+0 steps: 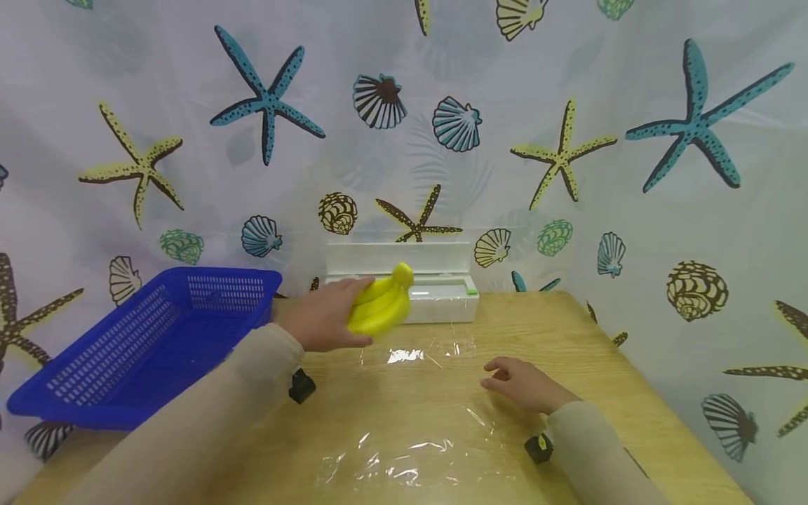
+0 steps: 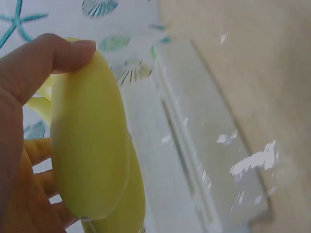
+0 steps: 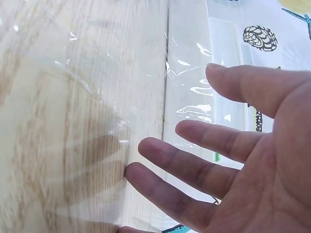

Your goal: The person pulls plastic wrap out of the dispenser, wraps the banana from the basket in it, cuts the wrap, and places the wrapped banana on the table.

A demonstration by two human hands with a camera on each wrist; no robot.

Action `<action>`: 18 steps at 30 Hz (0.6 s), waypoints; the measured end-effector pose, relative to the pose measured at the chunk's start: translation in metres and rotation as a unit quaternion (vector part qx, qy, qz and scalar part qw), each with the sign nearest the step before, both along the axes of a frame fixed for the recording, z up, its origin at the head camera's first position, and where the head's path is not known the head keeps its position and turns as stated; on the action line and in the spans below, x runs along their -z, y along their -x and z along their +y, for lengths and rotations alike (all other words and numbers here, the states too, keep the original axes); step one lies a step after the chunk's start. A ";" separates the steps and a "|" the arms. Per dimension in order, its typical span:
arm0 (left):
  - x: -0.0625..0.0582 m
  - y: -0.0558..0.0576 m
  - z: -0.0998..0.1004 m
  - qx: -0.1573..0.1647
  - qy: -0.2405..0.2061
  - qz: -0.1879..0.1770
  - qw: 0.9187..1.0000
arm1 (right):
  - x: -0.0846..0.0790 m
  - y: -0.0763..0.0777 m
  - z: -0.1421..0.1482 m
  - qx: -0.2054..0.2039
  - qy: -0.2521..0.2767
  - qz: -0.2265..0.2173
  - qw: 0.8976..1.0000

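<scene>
Above the surface (image 1: 562,337), toward the clear film's (image 1: 413,421) far left part, the left grip (image 1: 325,315) grasps the banana bunch (image 1: 381,305), long axis slanting, stem up-right. The right grip (image 1: 524,384), relaxed and unloaded, hangs near the film's right edge.

Starfish-print curtain (image 1: 404,165) — behind and beside a wooden table (image 1: 555,337)

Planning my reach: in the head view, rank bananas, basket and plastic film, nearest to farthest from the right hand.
1. Plastic film, on the table by the right hand.
2. Bananas, in the left hand.
3. Blue basket, far left.
</scene>
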State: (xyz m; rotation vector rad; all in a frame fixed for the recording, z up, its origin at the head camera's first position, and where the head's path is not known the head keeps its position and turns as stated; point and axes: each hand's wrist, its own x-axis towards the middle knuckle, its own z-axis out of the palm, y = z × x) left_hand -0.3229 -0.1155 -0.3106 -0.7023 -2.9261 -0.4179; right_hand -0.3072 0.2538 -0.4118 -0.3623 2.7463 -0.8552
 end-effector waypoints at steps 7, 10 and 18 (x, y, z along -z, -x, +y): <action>0.046 -0.006 0.051 0.054 0.049 -0.037 0.997 | 0.001 0.001 0.000 0.012 -0.005 -0.007 1.000; 0.065 -0.009 0.064 0.060 0.064 -0.051 0.995 | 0.000 0.002 0.001 0.014 -0.012 -0.006 1.000; 0.097 -0.010 0.080 0.070 0.080 -0.093 0.990 | 0.000 0.001 0.000 0.013 -0.015 0.000 1.000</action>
